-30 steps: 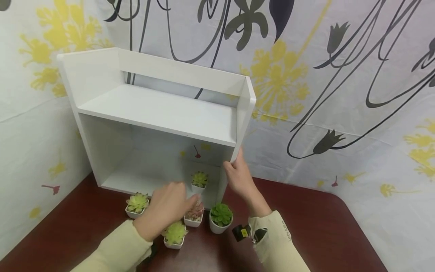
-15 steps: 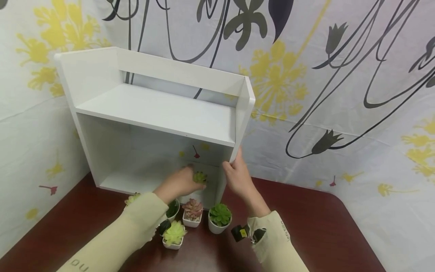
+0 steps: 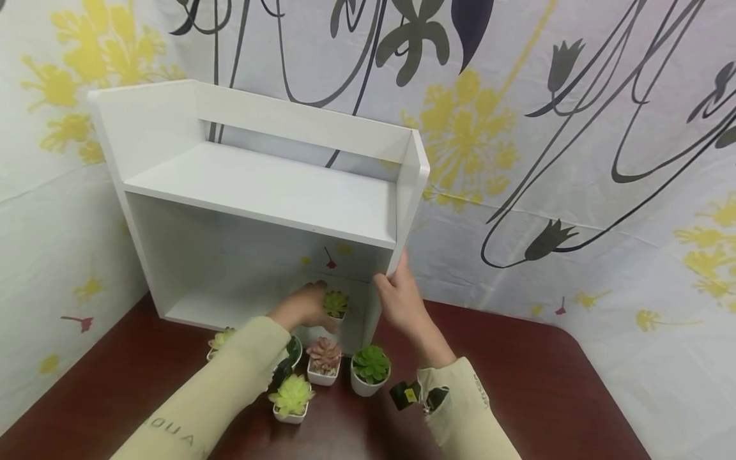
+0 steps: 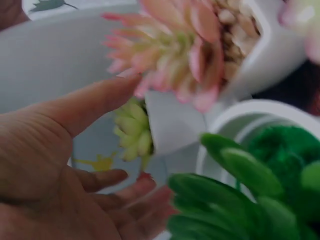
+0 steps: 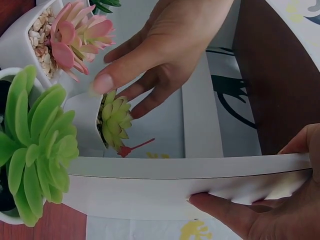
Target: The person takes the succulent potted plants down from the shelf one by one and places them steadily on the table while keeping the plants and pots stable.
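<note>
In the lower compartment of a white shelf unit (image 3: 259, 191), near its right end, stands a small yellow-green succulent in a white pot (image 3: 335, 305). My left hand (image 3: 305, 308) is beside it, inside the compartment. Thumb and fingers are spread around the plant in the right wrist view, where the left hand (image 5: 167, 57) comes in from above; contact cannot be made out. My right hand (image 3: 402, 299) grips the front edge of the shelf's right side panel (image 5: 150, 172), thumb on one face and fingers on the other.
In front of the shelf stand a pink succulent (image 3: 324, 359), a green succulent (image 3: 371, 368) and a light-green one (image 3: 292, 397). My left sleeve (image 3: 224, 377) partly covers two more pots. A patterned cloth (image 3: 552, 160) hangs behind the dark red table (image 3: 506, 383).
My left hand has moved from above the front pots into the lower compartment, up to the small succulent. Its fingers have opened out there since half a second ago. The right hand keeps its grip.
</note>
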`<state>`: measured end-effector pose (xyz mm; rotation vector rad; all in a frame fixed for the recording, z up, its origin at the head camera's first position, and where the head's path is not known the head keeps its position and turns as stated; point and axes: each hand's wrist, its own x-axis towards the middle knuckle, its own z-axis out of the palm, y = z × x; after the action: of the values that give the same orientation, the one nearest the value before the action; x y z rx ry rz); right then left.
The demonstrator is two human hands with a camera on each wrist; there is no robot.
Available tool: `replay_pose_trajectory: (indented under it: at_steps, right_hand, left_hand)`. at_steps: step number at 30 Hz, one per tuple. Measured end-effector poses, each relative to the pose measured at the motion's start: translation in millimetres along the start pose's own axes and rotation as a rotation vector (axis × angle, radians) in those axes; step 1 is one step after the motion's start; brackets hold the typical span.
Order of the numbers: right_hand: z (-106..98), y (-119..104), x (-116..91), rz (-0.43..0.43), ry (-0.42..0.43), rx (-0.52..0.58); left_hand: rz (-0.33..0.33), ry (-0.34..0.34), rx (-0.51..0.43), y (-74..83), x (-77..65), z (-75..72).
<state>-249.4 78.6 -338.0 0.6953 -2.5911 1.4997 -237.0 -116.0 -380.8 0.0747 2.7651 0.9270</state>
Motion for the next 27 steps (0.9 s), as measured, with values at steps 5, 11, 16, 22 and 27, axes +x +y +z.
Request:
replay_pose_trajectory:
  at_steps: [5, 11, 16, 22, 27]
  right_hand:
    - [-0.4, -0.1, -0.9, 0.008, 0.001, 0.010]
    - [-0.3, 0.1, -0.6, 0.006, -0.002, 0.011]
    - [0.0, -0.1, -0.4, 0.006, -0.005, 0.010]
    - [0.2, 0.0, 0.0, 0.006, -0.007, 0.015]
    - [-0.5, -0.2, -0.2, 0.001, -0.006, 0.017]
  left_hand:
    - [0.025, -0.002, -0.004, -5.0, 10.6, 3.8]
    - [0.043, 0.001, 0.001, -6.5, 19.7, 6.9]
    - [0.032, 0.004, 0.034, -7.5, 23.8, 9.7]
    - [0.040, 0.027, 0.092, -9.9, 27.5, 13.2]
    - [0.037, 0.066, 0.091, -11.4, 29.2, 15.1]
